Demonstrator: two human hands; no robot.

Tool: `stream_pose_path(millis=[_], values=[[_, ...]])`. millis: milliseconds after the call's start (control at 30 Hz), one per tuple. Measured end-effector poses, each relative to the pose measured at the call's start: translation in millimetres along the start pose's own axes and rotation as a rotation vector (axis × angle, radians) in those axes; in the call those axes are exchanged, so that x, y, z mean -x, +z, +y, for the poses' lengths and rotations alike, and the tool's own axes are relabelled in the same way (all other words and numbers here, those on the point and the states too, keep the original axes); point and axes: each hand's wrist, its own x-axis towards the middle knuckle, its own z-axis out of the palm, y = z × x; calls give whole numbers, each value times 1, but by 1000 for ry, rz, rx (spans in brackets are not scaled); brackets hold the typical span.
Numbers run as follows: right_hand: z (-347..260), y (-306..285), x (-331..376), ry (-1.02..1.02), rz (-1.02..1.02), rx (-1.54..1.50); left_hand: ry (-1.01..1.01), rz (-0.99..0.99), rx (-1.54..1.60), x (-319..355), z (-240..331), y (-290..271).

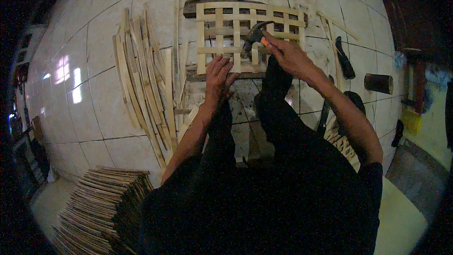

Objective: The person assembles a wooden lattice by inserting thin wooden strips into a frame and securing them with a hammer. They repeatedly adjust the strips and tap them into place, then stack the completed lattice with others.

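Pale wooden lattice (236,31) at twelve o'clock, beneath hammer (256,33) clasped in right hand (289,57), unclenched left hand (219,75) bruisable by misaimed blows.

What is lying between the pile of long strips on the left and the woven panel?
In the head view, a few thin loose strips lie between the pile and the woven panel.

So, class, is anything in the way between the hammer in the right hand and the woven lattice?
Nothing visible stands between the hammer in the right hand and the lattice. The left hand is at the lattice's near edge, left of the hammer head, not under it.
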Motion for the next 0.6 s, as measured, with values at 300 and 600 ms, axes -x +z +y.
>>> stream_pose_path(millis=[300,600], values=[[13,16,8,-83,41,-30,25,29,15,-1,1,1],[4,20,18,-119,18,12,16,42,83,-2,-6,6]])
